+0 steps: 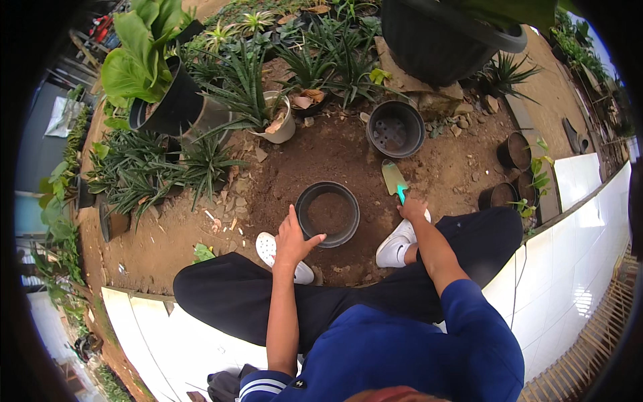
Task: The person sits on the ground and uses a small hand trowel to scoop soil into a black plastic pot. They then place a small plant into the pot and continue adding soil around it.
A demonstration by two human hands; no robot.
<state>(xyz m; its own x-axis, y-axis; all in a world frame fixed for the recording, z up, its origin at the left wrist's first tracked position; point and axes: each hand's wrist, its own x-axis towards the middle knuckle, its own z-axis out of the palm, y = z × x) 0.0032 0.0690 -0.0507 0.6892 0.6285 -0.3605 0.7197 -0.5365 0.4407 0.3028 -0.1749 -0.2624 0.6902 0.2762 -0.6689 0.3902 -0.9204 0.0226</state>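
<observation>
A round black plastic pot [346, 232] stands upright on the bare soil between my feet, with brown soil [330, 213] inside it. My left hand [293, 240] rests against its left rim, thumb and fingers spread along the edge. Over by my right shoe, my right hand [414, 208] grips the turquoise handle of a garden trowel [393, 177]. The metal blade points away from me, close to the ground. Just beyond the blade sits a second black plastic pot [395, 129], with drainage holes visible in its bottom.
A white pot [281, 126] with a spiky plant is ahead on the left. A large black planter [437, 45] stands on a stone slab at the far right. Small soil-filled pots [513, 152] line the right side. White tiles [562, 266] lie beneath me.
</observation>
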